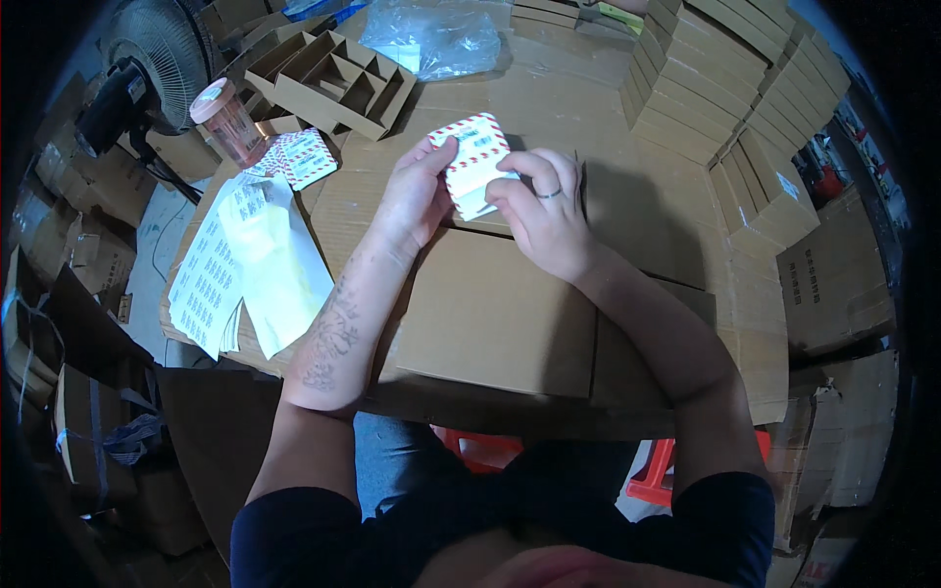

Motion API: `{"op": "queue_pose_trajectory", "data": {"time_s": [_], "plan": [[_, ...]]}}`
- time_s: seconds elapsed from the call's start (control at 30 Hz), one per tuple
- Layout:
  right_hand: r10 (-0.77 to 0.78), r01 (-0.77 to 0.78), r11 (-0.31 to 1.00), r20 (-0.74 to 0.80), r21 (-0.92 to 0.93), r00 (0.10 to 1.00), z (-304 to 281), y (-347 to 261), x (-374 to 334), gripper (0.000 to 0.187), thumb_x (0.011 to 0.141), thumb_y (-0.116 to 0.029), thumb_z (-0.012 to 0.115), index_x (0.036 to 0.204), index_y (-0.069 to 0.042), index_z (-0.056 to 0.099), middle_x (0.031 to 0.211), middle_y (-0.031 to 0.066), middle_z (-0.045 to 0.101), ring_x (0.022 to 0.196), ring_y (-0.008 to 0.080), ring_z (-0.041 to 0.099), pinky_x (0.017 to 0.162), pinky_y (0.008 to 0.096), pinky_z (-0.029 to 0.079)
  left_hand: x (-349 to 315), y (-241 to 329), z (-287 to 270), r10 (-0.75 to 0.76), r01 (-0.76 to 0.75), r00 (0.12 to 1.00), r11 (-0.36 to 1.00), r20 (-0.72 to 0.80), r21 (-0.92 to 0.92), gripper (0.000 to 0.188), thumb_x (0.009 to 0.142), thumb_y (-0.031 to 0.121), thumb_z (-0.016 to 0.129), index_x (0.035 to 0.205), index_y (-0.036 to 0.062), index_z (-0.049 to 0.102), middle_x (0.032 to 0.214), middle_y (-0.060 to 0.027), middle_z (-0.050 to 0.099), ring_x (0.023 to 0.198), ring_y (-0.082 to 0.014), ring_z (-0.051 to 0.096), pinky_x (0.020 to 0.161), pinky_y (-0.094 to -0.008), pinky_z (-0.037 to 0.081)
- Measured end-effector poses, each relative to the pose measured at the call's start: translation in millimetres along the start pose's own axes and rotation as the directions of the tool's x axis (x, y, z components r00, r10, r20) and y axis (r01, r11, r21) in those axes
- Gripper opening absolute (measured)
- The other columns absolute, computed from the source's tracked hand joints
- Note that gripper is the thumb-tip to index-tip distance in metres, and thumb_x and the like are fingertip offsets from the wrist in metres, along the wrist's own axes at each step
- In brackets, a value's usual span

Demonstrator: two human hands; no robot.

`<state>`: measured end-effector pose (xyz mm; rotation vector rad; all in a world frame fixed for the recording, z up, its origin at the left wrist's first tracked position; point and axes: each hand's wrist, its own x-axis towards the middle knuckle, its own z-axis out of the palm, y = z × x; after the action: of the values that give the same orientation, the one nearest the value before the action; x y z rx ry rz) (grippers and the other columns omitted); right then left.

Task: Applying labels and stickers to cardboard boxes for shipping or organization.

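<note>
My left hand (pixel 417 191) grips a small stack of white cards (pixel 473 157) with red striped borders, its thumb on the top one. A barcode-like label is on the upper part of that card. From the other side, my right hand (pixel 551 211), a ring on one finger, pinches the cards' lower right edge with bent fingers. Below both hands a flat brown cardboard box (pixel 498 314) lies on the table. More striped cards (pixel 306 157) lie to the left, beside sheets of printed labels (pixel 208 284) and a pale yellowish backing sheet (pixel 277 279).
A pink-lidded clear jar (pixel 230 125) stands by the far-left cards. Behind it are a divided cardboard tray (pixel 343 83) and a crumpled clear plastic bag (pixel 436 41). Stacked cardboard boxes (pixel 701 83) rise at the far right. A fan (pixel 157 64) stands beyond the table's left edge.
</note>
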<state>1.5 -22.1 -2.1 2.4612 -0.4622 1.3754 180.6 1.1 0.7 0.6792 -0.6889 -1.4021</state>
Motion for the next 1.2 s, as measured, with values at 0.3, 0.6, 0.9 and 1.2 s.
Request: {"op": "queue_pose_trajectory", "data": {"time_s": [0.3,0.6,0.9,1.2], "plan": [[-0.014,0.057,0.963,-0.165,0.262,0.986,-2,4,5,0.048,0.070,-0.002,0.074,0.112,-0.014,0.053,0.126,0.0159,0.051,0.115,0.0344,0.050,0.095,0.0431,0.039,-1,-1,7,0.334,-0.301,0.942,0.887,-0.035,0.350,0.029,0.099,0.009,0.048,0.125,-0.0013,0.051,0.100,-0.0091,0.066,0.088,-0.0137,0.064,0.082,-0.0262,0.051],[0.163,-0.144,0.960,-0.063,0.240,0.985,7,17,-3,0.057,0.081,-0.001,0.065,0.133,-0.007,0.043,0.109,0.0107,0.062,0.099,0.0288,0.058,0.093,0.0454,0.040,-13,-12,17,0.390,-0.506,0.848,0.392,0.359,0.769,0.022,0.096,0.011,0.053,0.118,0.0079,0.053,0.088,-0.0124,0.066,0.076,-0.0202,0.066,0.070,-0.0321,0.051],[0.230,-0.205,0.925,-0.041,0.321,0.972,10,18,-3,0.056,0.082,0.001,0.063,0.133,-0.006,0.042,0.103,0.0102,0.064,0.095,0.0279,0.060,0.089,0.0411,0.042,-5,-17,10,0.236,-0.375,0.911,0.815,0.339,0.441,0.022,0.098,0.008,0.051,0.120,0.0038,0.051,0.091,-0.0051,0.066,0.078,-0.0090,0.062,0.068,-0.0246,0.051],[0.356,-0.321,0.795,0.033,0.514,0.934,8,15,-3,0.052,0.088,0.002,0.059,0.134,-0.003,0.037,0.101,0.0147,0.064,0.090,0.0259,0.063,0.079,0.0373,0.048,-7,-16,12,0.211,-0.373,0.908,0.801,0.363,0.469,0.023,0.099,0.007,0.049,0.121,0.0019,0.050,0.098,-0.0047,0.064,0.085,-0.0073,0.060,0.073,-0.0223,0.050]]}}
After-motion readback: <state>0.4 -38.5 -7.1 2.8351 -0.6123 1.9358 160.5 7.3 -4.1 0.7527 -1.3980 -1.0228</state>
